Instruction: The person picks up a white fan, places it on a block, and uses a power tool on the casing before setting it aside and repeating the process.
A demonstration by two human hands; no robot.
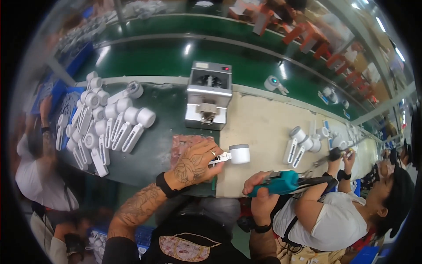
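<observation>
My left hand [193,163] is closed on the slim handle of a white scoop-shaped device [240,155], pressing it near a reddish pad [179,143]. The device's round cup has a grey rim and points to the right, over the cream-coloured board. The hand partly covers the handle. In my right hand [263,198] is a teal electric screwdriver [280,182], gripped around its body and held apart from the device, at the board's front edge. Its black cord trails off to the right.
A silver screw feeder [209,94] stands at the bench's middle back. Left of it lies a heap of white scoop-shaped devices [105,119]; a few more [300,143] lie on the right. Beyond runs a green conveyor [162,55]. A co-worker [338,211] works close on my right.
</observation>
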